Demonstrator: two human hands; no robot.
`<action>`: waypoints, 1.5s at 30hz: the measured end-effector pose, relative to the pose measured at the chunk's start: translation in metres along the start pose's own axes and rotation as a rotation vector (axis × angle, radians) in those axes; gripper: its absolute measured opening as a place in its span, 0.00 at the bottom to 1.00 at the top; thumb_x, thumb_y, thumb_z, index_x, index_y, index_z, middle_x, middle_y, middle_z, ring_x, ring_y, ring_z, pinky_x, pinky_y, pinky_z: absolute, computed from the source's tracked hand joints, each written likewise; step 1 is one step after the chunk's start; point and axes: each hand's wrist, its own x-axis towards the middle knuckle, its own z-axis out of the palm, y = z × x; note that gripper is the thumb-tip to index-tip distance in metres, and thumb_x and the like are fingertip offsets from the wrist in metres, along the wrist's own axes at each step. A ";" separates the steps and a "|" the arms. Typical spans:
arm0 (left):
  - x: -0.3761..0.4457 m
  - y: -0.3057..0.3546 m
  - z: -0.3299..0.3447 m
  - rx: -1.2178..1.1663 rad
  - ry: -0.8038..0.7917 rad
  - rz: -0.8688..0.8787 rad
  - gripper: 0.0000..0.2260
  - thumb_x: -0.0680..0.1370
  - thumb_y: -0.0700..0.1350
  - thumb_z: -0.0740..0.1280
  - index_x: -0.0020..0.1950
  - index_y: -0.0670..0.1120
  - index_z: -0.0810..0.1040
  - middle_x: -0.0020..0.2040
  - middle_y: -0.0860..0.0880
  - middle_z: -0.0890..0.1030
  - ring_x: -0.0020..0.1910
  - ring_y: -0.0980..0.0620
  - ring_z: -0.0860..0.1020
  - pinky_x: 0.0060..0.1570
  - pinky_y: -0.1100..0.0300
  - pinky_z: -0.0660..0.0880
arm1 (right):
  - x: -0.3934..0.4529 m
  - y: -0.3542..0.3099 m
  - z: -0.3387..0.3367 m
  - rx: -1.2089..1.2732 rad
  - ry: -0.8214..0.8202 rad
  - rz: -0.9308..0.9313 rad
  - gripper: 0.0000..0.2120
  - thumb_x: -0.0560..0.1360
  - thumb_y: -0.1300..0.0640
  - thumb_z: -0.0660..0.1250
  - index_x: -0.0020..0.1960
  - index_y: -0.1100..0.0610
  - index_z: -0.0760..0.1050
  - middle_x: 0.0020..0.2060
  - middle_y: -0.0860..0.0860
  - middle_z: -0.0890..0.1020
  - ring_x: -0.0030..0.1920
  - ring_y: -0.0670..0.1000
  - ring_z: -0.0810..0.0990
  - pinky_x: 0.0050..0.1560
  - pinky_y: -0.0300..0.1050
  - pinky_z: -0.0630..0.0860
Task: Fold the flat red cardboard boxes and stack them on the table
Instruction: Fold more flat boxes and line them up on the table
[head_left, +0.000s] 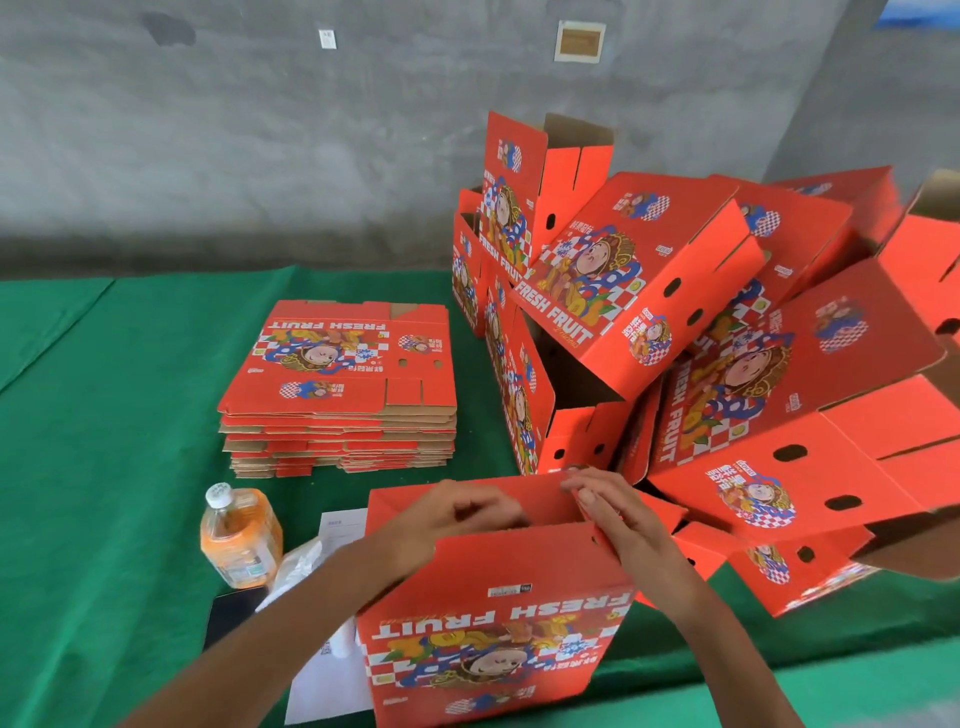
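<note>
On green-clothed table below grey concrete wall, both hands' fingers pinching red box flaps.

1 bottle, 1 flat-box stack, 2 hands.

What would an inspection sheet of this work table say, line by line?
Surface: table under a green cloth.
Job's things: a pile of flat boxes at the centre; a heap of folded boxes tumbled on the right; one box in work at the front, standing, top flaps up.
Clutter: a bottle of orange drink, sheets of paper, a dark phone, something pale beside the bottle.
Hands: left hand and right hand both hold the top flaps of the box in work.
Cables: nothing seen.
Surroundings: grey concrete wall with two small plates on it.
</note>
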 end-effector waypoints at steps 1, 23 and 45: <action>-0.012 0.002 -0.003 -0.116 -0.027 -0.069 0.24 0.86 0.58 0.59 0.59 0.42 0.86 0.58 0.44 0.86 0.62 0.50 0.82 0.66 0.60 0.75 | 0.005 -0.003 0.001 -0.020 0.006 0.002 0.12 0.81 0.45 0.64 0.54 0.48 0.84 0.59 0.45 0.80 0.69 0.46 0.72 0.68 0.36 0.66; -0.077 -0.009 0.012 0.209 0.251 -0.254 0.29 0.78 0.68 0.67 0.75 0.70 0.59 0.73 0.69 0.68 0.80 0.54 0.59 0.78 0.43 0.63 | 0.019 0.012 0.007 -0.174 -0.132 0.025 0.19 0.83 0.34 0.55 0.59 0.40 0.82 0.70 0.31 0.73 0.77 0.37 0.61 0.76 0.43 0.55; -0.042 -0.037 0.013 0.959 0.335 -0.470 0.40 0.80 0.65 0.65 0.84 0.55 0.46 0.85 0.50 0.43 0.84 0.47 0.39 0.73 0.46 0.68 | 0.021 -0.006 0.029 -0.818 -0.246 0.102 0.53 0.68 0.25 0.70 0.83 0.43 0.48 0.83 0.43 0.44 0.82 0.46 0.40 0.82 0.54 0.53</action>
